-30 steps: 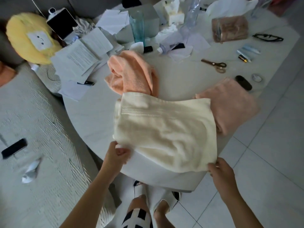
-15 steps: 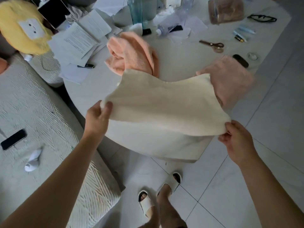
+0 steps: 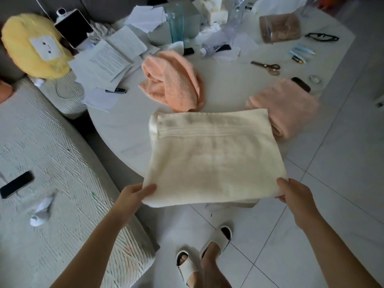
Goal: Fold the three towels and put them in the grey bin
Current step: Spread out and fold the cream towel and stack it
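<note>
Cream towel (image 3: 214,159) folded flat, long axis left-right; left hand (image 3: 133,197), right hand (image 3: 295,194) pinching near corners.

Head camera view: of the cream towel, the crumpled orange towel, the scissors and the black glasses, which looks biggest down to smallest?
1. cream towel, nearest the camera
2. orange towel
3. scissors and black glasses: too alike to rank, both far off.

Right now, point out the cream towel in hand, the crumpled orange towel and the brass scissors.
Cream terry towel (image 3: 214,163), head view, centre of top layer.
Crumpled orange towel (image 3: 174,80), head view, middle ridge.
Brass scissors (image 3: 267,66), head view, pivot.
</note>
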Tool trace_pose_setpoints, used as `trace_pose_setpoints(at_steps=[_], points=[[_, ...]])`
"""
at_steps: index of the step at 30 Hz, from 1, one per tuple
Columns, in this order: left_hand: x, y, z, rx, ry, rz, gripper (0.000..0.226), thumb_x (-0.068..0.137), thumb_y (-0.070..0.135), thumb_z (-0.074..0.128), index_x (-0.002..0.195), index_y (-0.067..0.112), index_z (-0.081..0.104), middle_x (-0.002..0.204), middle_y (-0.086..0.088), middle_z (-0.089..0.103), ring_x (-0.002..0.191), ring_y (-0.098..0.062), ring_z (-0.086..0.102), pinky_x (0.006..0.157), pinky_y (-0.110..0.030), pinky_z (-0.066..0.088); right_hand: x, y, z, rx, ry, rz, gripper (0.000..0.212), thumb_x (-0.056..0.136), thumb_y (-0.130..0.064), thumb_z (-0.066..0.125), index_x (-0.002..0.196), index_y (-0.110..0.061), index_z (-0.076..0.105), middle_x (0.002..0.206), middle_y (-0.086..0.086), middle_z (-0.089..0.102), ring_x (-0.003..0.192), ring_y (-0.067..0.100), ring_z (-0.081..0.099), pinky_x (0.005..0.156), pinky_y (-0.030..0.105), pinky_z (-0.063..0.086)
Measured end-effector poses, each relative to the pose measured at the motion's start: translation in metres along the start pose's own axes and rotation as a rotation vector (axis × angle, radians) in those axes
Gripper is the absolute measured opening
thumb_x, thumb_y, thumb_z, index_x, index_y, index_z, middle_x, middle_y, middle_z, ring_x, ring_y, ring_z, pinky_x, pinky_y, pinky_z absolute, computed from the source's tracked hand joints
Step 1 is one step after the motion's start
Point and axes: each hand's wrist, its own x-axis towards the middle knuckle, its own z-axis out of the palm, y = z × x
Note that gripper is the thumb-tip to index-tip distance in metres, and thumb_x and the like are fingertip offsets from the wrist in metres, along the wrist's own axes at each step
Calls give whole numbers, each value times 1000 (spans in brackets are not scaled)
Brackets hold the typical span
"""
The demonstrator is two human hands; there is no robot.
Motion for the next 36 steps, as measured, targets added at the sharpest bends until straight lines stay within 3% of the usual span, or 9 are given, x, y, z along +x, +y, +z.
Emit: trace_pose_setpoints(at_steps=[4, 6, 10, 14, 19, 24, 27, 31, 36], points=[[0, -15, 5, 501, -151, -24, 38, 101, 29, 57, 131, 7, 64, 123, -8, 71, 115, -28, 66, 98, -38, 51, -4, 3, 3, -140, -35, 78, 20, 92, -22, 60, 99, -3, 66, 88, 9, 66, 79, 25, 63, 78, 45, 50], [5, -7, 5, 494, -167, -1, 36, 100, 27, 57, 131, 11, 65, 124, -7, 71, 114, -26, 66, 102, -42, 51, 0, -10, 5, -172, 30, 15, 34, 87, -24, 60, 103, 6, 63, 84, 21, 60, 78, 36, 59, 79, 48, 50], [22, 25, 4, 371, 91, 116, 28, 99, 34, 57, 109, 10, 69, 100, -3, 72, 94, -23, 68, 86, -38, 54, 1, -36, 17, -174, 57, -53, 46, 88, -25, 62, 132, -14, 54, 123, 8, 60, 105, 26, 56, 80, 36, 42], [55, 70, 6, 386, 317, 255, 31, 98, 20, 58, 128, 16, 60, 110, 0, 64, 96, -17, 63, 78, -25, 42, 11, -59, 37, -393, 63, -290, 50, 89, -23, 63, 137, -18, 51, 141, 11, 50, 127, 32, 49, 99, 49, 44], [122, 122, 6, 573, 327, 341, 62, 94, 2, 53, 150, 26, 42, 147, -14, 47, 128, -32, 51, 99, -32, 39, 59, -112, 71, -627, 76, -768, 35, 88, -6, 61, 123, -5, 63, 130, 15, 61, 122, 37, 54, 103, 49, 43], [161, 140, 13, 599, 180, 160, 84, 84, 23, 77, 155, 27, 33, 147, -16, 41, 120, -31, 52, 96, -36, 46, 102, -155, 114, -729, 12, -894, 27, 89, -7, 56, 111, -12, 72, 107, 11, 74, 103, 35, 65, 86, 42, 48], [171, 152, 9, 523, 91, 59, 79, 81, 33, 81, 149, 21, 43, 141, -6, 50, 127, -29, 52, 107, -40, 43, 116, -166, 137, -803, -79, -885, 34, 91, -25, 60, 123, -17, 68, 112, 10, 73, 108, 34, 65, 95, 41, 44], [180, 175, 1, 328, 114, 165, 9, 90, 26, 72, 93, 18, 74, 90, 0, 72, 88, -19, 64, 75, -27, 47, 124, -170, 143, -901, -212, -705, 28, 81, -48, 64, 102, -30, 68, 102, -4, 71, 105, 25, 62, 95, 39, 33], [177, 184, 0, -53, 53, 465, 32, 95, 1, 58, 88, 24, 78, 92, 5, 71, 81, -8, 60, 74, -19, 47, 114, -180, 127, -972, -248, -744, 22, 85, -36, 61, 66, -25, 58, 85, -3, 61, 93, 25, 61, 90, 39, 35]])
